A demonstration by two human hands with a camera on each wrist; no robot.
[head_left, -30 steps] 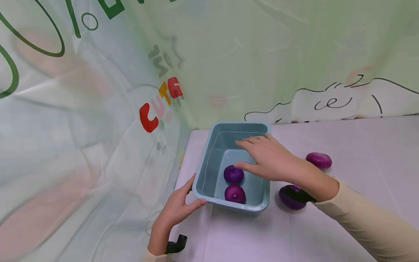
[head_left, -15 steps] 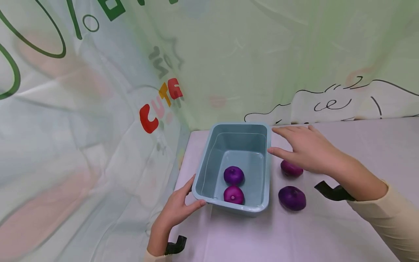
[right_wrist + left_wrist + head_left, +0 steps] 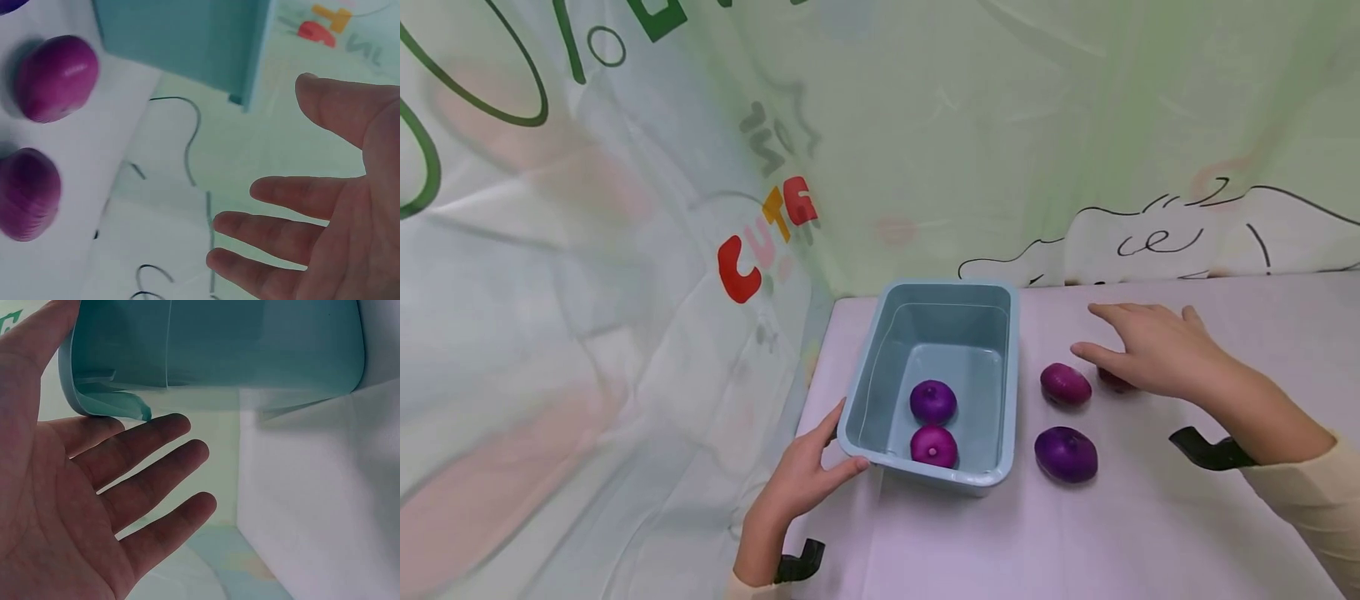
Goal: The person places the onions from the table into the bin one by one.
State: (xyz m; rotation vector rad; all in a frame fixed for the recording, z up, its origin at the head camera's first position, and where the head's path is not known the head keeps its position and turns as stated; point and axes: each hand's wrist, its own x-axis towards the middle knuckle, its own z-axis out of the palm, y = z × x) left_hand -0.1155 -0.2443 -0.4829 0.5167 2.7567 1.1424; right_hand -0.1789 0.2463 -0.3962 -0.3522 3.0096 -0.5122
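A light-blue plastic bin [image 3: 859,375] stands on the table with two purple onions in it, one onion [image 3: 933,402] behind the other onion [image 3: 934,447]. My left hand [image 3: 805,475] touches the bin's near left corner, thumb by the rim; its other fingers [image 3: 162,481] are spread straight in the left wrist view. My right hand [image 3: 1157,350] hangs over the table right of the bin, fingers extended and holding nothing. Near it lie a reddish-purple onion [image 3: 1066,384], a darker onion [image 3: 1066,454] closer to me, and another onion [image 3: 1116,382] mostly hidden beneath the hand.
White cloth covers the table [image 3: 940,542]. A printed curtain [image 3: 625,333] rises close along the left, and a green curtain [image 3: 1000,150] hangs behind the bin. A black strap [image 3: 1210,450] is on the right wrist, another black strap [image 3: 801,562] on the left.
My right hand has moved from over the bin to the right, above the onions on the table. The left hand, the bin and the two onions inside stay about where they were.
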